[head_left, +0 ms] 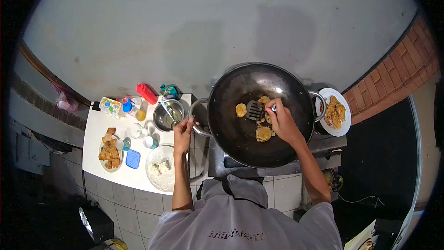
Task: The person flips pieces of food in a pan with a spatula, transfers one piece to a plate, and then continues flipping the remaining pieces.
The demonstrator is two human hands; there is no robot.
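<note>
My right hand point(280, 120) is closed around the handle of a dark slotted spatula point(255, 109). The spatula's head is down in a large dark wok point(231, 134), among several browned fried pieces point(263, 134). One round piece point(241, 109) lies apart, left of the spatula. My left hand point(183, 133) is at the wok's left loop handle point(200, 129), its fingers closed on the lower part of it; the hand partly hides the grip. Just left of that hand is a metal bowl point(157, 119) with a spoon point(166, 108) leaning in it.
The wok sits on a metal stove point(217, 162). At right, a white plate point(342, 127) holds fried pieces. On the white table point(134, 180) are a floury plate point(152, 176), fried food point(110, 150), a blue lid point(133, 159), cups and a red bottle point(146, 93). A wall stands behind.
</note>
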